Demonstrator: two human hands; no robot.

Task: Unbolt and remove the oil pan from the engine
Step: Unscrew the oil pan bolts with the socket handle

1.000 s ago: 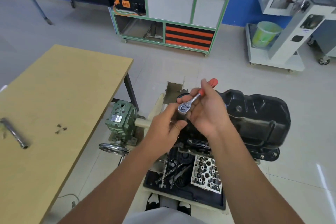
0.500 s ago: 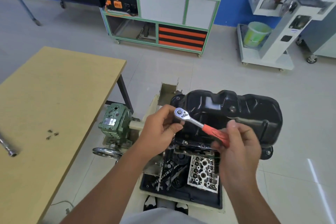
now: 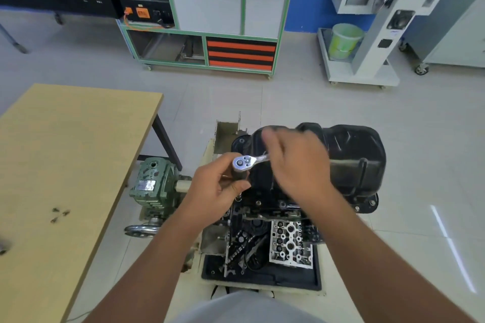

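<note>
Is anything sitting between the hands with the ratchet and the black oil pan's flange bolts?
Nothing visible blocks them. The left hand and right hand hold the chrome ratchet wrench directly over the black stamped-metal oil pan, whose near flange lies exposed, partly hidden only by the hands themselves.

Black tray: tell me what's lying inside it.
The tray holds a silver cylinder head and dark loose parts. The forearms hide its far end.

Two hands up, left [image 3: 217, 189] and right [image 3: 296, 168], w/ one ratchet [image 3: 245, 162] between 'em. One oil pan [image 3: 349, 155], one table [image 3: 65, 152]. Approx. three bolts [image 3: 59, 214] on it, one green bucket [image 3: 345, 39].
</note>
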